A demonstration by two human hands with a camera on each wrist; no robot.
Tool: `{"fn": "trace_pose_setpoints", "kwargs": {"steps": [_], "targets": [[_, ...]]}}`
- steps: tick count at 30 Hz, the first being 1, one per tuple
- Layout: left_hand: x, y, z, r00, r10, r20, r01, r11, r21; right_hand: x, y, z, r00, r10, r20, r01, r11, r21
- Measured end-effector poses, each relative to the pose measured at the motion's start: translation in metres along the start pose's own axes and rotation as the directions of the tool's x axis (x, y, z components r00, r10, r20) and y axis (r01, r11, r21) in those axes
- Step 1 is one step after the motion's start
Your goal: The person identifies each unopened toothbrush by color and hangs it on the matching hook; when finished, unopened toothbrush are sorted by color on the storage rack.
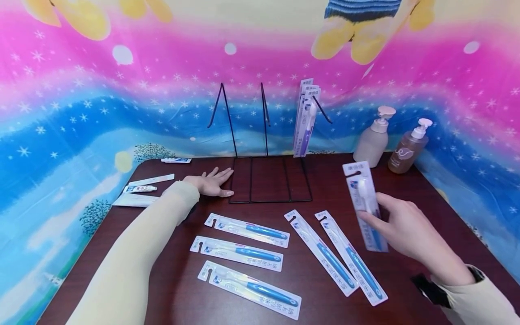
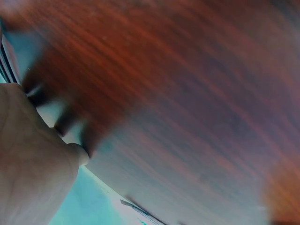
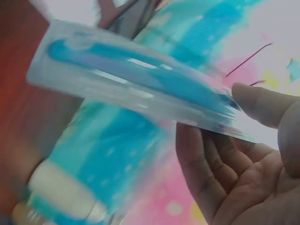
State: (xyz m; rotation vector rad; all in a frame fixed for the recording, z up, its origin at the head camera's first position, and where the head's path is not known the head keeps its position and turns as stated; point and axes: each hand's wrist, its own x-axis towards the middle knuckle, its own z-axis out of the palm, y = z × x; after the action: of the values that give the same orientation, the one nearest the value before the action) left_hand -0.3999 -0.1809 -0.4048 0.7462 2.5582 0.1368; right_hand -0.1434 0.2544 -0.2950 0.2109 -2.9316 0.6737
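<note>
Between thumb and fingers, my right hand (image 1: 410, 228) pinches a packaged toothbrush (image 1: 364, 205) with a blue handle, raised above the table's right side. In the right wrist view the pack (image 3: 131, 79) slants across, the hand (image 3: 239, 173) gripping one end. My left hand (image 1: 211, 181) rests on the table with fingers spread, beside the left edge of a black wire rack (image 1: 270, 201). The left wrist view shows part of that hand (image 2: 35, 154) on the wood. From the rack's right hook (image 1: 322, 110) hang several packaged toothbrushes (image 1: 307, 122), the front one purple.
Three blue packaged toothbrushes (image 1: 249, 289) lie in a column at front centre; two more (image 1: 351, 257) lie slanted to their right. Two pump bottles (image 1: 371, 142) stand at the back right. Toothpaste tubes (image 1: 140, 188) lie at the left edge. A printed cloth (image 1: 162, 90) backs the table.
</note>
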Motion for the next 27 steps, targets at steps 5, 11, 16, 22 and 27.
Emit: {"fn": "trace_pose_setpoints", "kwargs": {"steps": [5,11,16,22,27], "targets": [[0.000,0.000,-0.001,1.000,-0.001,-0.004,0.001,1.000,0.011,0.019,-0.039,0.008,0.994,-0.111,-0.018,0.112,0.988,0.106],[0.001,-0.001,0.000,1.000,0.001,-0.001,-0.001,1.000,0.003,0.050,-0.080,0.019,0.975,-0.221,-0.012,0.218,0.951,0.219],[0.001,-0.002,0.002,1.000,-0.007,0.007,0.007,1.000,-0.006,0.081,-0.101,0.031,0.967,-0.256,-0.008,0.247,0.925,0.287],[0.000,-0.001,0.002,1.000,-0.010,0.008,0.010,1.000,0.003,0.111,-0.110,0.043,0.977,-0.209,0.037,0.186,0.926,0.328],[-0.001,0.000,0.000,1.000,-0.012,0.010,0.012,1.000,-0.011,0.128,-0.111,0.050,0.981,-0.183,0.062,0.152,0.930,0.335]]}}
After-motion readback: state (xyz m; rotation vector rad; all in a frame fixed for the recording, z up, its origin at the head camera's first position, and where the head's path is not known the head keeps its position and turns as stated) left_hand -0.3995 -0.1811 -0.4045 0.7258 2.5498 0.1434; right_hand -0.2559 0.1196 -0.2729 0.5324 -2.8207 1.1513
